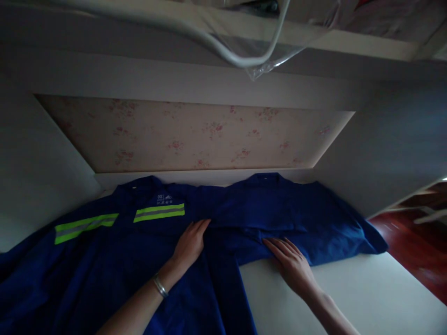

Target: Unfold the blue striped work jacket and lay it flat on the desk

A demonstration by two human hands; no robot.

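A dark blue work jacket (157, 251) with yellow-green reflective strips and a small white chest print lies spread at the left. Beside it is a second dark blue garment (265, 204), its collar at the back and its lower part folded up. My left hand (190, 244), with a silver bracelet on the wrist, rests on the cloth where the two garments meet, fingers stretched out. My right hand (288, 260) lies on the front edge of the folded garment, fingers extended over the fabric. Both thumbs are hidden.
The garments lie on a white surface (335, 288) inside a recess with a flower-patterned back panel (209, 135). White side walls stand left and right. Overhead hang a bent white tube (240, 60) and clear plastic (261, 70). A reddish floor (415, 242) shows at the right.
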